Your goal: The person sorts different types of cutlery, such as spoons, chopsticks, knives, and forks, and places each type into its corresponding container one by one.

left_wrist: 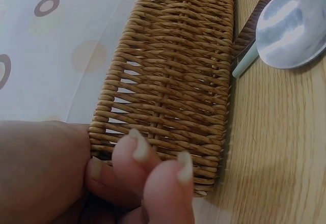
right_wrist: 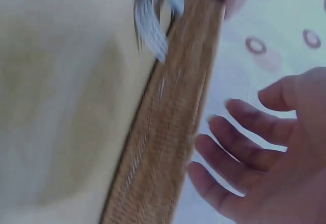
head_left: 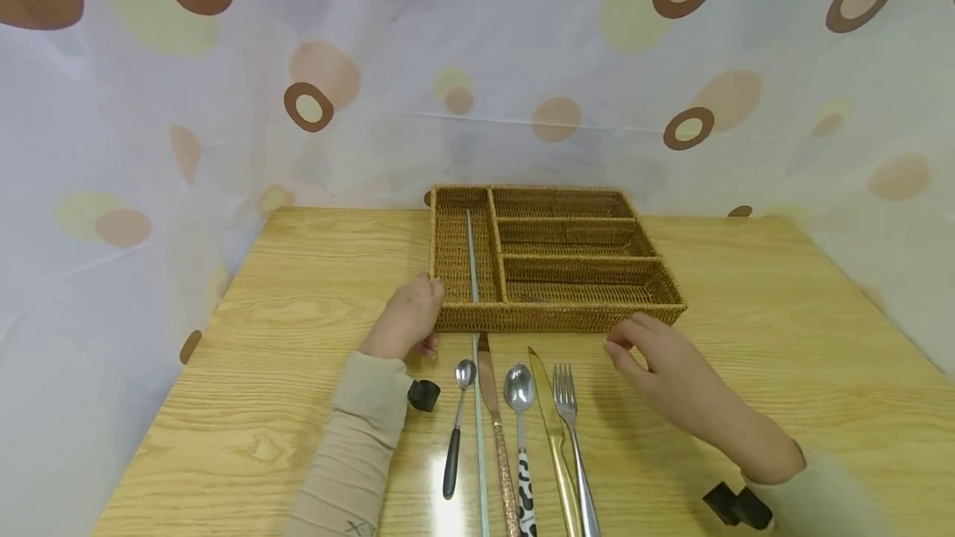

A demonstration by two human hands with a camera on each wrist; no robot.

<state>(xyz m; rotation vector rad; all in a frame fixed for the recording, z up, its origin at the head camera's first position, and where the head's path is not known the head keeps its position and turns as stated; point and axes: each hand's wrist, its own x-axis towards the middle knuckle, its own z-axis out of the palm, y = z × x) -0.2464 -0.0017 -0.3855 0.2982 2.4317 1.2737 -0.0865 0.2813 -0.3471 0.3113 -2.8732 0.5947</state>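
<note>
A woven wicker cutlery tray (head_left: 567,318) with several compartments stands toward the back of the table. My left hand (head_left: 406,317) grips its front left corner; in the left wrist view the fingertips (left_wrist: 140,150) show close in front of the woven wall. Near the front right corner hovers my right hand (head_left: 664,371), fingers loosely bent and nothing held. One pale chopstick (head_left: 472,255) lies in the tray's left compartment. Another pale chopstick (head_left: 480,437) lies on the table, between a small dark-handled spoon (head_left: 458,421) and a copper-coloured knife (head_left: 492,404).
Further right in the row lie a spoon with a black-and-white handle (head_left: 521,404), a gold knife (head_left: 554,429) and a silver fork (head_left: 570,413). A patterned cloth (head_left: 477,65) hangs behind the wooden table (head_left: 298,280).
</note>
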